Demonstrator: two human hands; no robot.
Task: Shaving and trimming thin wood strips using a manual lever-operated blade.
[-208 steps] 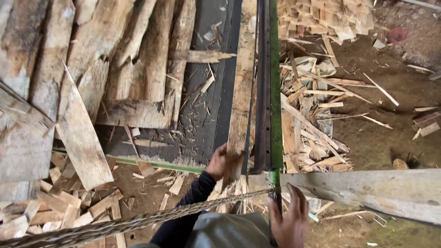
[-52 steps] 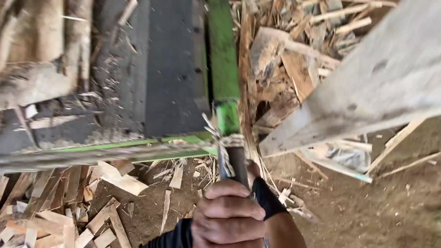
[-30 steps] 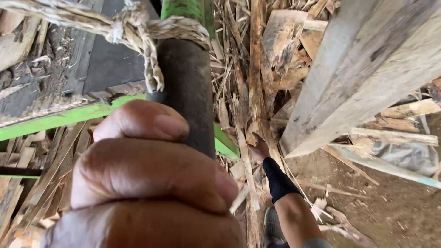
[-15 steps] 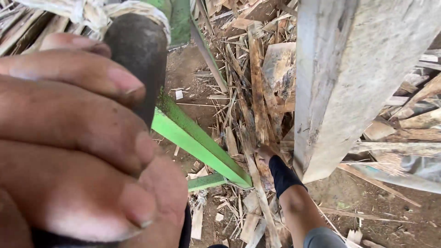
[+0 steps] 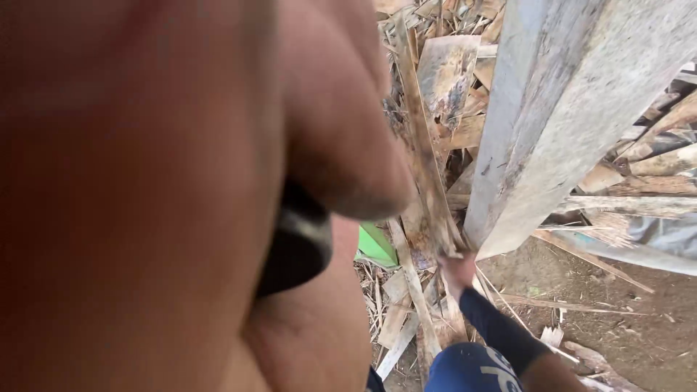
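My left hand (image 5: 181,196) is so close to the camera that it fills the left half of the view. Its fingers are wrapped around a black handle (image 5: 301,243), of which only a short piece shows. Lower down, my right hand (image 5: 457,270), in a dark sleeve, is at the bottom end of a long grey plank (image 5: 559,109) that leans up to the top right. The hand touches the plank's end, but its grip is hidden by splinters. A thin wooden slat (image 5: 421,167) stands beside the plank.
A heap of wood offcuts and bark strips (image 5: 450,80) lies behind the plank. A bit of green metal frame (image 5: 376,245) shows under my left hand. Bare earth (image 5: 617,319) with scattered splinters is at the lower right. More planks (image 5: 639,207) lie flat at the right.
My left hand on the black handle has come much closer to the camera and now hides the green frame and rope. My right hand stays at the plank's lower end.
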